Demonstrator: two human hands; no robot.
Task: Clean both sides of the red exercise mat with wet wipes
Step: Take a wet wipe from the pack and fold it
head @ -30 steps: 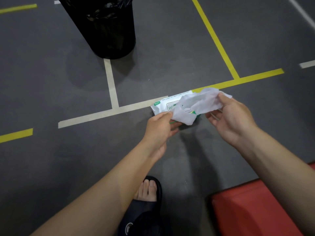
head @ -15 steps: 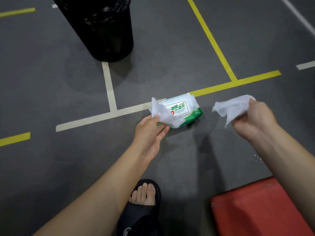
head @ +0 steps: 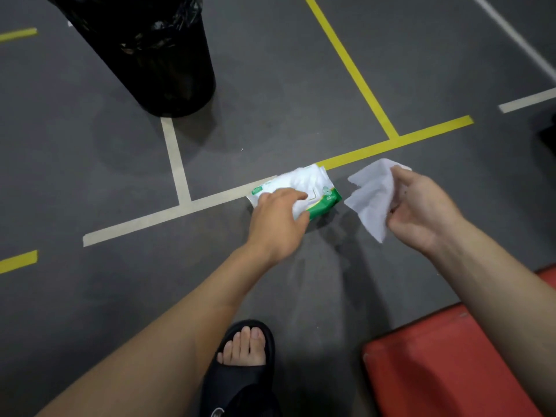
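Head camera view, looking down at a dark grey floor [head: 270, 85] marked with yellow and pale tape lines. At the centre of the frame a green-and-white soft plastic pack of wet wipes [head: 323, 200] lies on the floor, across a pale tape line, with white tissue bunched up from its top. The left hand [head: 278, 219] is laid over the near left part of the pack, its fingers curled onto the pack and the tissue; whether the tissue itself is pinched cannot be told. Just right of the pack, apart from it, a loose white wet wipe [head: 371, 195] is held up by the right hand [head: 421, 210], with the thumb and curled fingers clamped on the wipe's right edge while the rest of the sheet hangs free toward the left. At the lower right corner of the frame, one corner of the red padded exercise mat [head: 445, 365] is seen on the floor, partly covered by the right forearm. A bare foot in a black slide sandal [head: 240, 383] is seen at the bottom centre. A black round bin lined with a black bag [head: 156, 55] stands at the upper left.
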